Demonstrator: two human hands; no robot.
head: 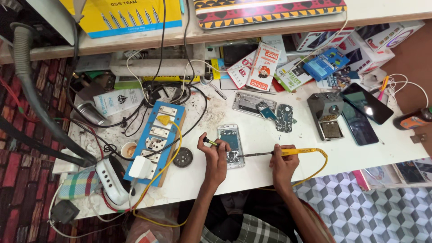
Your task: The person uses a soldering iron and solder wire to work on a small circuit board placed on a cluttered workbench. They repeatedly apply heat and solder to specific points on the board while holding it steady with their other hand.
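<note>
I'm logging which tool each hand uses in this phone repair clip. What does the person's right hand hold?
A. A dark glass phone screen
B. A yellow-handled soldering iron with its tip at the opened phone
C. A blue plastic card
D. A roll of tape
B: the right hand grips the yellow-handled soldering iron, its thin metal tip reaching to the opened silver phone on the white table.

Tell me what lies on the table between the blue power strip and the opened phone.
In the head view, a small round dark disc lies between the blue power strip and the opened phone; otherwise bare white table.
</note>
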